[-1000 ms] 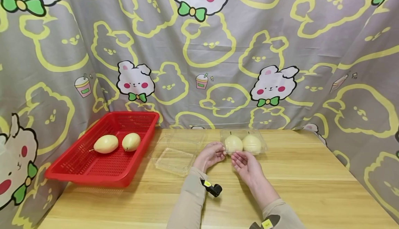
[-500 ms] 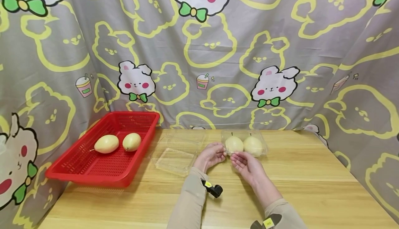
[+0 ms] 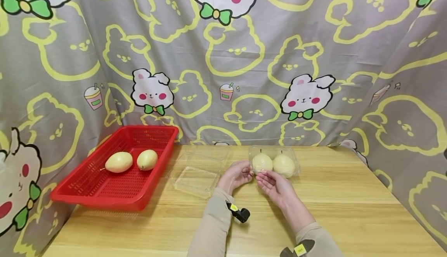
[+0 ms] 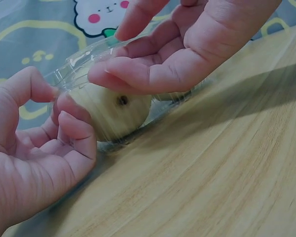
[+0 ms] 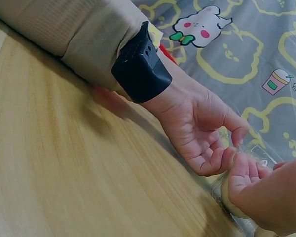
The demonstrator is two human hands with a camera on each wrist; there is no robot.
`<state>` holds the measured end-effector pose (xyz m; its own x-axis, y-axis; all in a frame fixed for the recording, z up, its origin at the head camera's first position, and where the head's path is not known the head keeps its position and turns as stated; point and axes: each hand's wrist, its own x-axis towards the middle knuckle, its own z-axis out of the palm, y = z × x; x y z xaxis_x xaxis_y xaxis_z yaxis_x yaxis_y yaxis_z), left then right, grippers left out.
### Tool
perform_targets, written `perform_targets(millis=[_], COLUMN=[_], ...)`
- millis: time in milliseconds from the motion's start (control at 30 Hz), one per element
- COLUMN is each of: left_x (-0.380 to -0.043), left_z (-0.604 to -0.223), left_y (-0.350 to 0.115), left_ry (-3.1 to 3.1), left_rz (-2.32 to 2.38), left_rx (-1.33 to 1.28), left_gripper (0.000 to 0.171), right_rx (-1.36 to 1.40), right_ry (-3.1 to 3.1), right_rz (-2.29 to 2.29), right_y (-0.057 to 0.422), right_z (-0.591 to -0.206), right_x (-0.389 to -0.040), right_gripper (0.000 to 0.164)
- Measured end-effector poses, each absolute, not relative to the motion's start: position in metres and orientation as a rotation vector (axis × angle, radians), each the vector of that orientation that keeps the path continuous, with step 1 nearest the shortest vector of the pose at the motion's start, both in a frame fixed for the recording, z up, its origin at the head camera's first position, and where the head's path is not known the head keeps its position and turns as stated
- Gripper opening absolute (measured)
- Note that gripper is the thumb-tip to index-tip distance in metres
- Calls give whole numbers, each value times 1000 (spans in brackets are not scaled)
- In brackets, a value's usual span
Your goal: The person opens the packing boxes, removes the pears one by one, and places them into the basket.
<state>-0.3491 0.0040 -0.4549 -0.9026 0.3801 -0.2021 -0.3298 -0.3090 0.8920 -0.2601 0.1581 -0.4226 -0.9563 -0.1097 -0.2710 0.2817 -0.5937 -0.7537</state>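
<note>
A clear plastic clamshell box [image 3: 292, 152] with two pale yellow pears [image 3: 283, 165] inside lies at the back of the table, right of centre. Its lid is down over the pears. At the front left corner my left hand [image 3: 238, 174] pinches the box's rim between thumb and curled fingers; the left wrist view shows this left hand [image 4: 44, 148] up close. Relaxed, slightly bent fingers of my right hand [image 3: 277, 189] touch the front edge of the lid, in front of the left pear. The right hand [image 5: 269, 192] partly hides the box in the right wrist view.
On the left stands a red perforated plastic basket [image 3: 101, 200] holding two pale yellow pears [image 3: 119, 162]. Another clear plastic box [image 3: 195, 179], with its lid raised behind it, sits between the basket and my left hand. A patterned grey curtain [image 3: 244, 121] borders the wooden table [image 3: 349, 210].
My right fingers have shifted slightly left along the front edge of the box. The box with the pears has turned or moved a little to the right. My left hand keeps its place.
</note>
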Motion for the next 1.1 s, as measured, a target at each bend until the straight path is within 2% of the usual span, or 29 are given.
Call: perform_targets(millis=[600,1100], left_x=[-350,-347], left_z=[-455,-454], left_y=[3,3], left_ry=[1534,1559], left_rz=[2206,2199], left_rx=[92,105], left_gripper=[14,14], right_rx=[201,230], right_ry=[1351,1149], right_rz=[-2523,-2551], right_y=[163,166], right_z=[-424,-422], right_x=[-263,-264], right_gripper=[23,27])
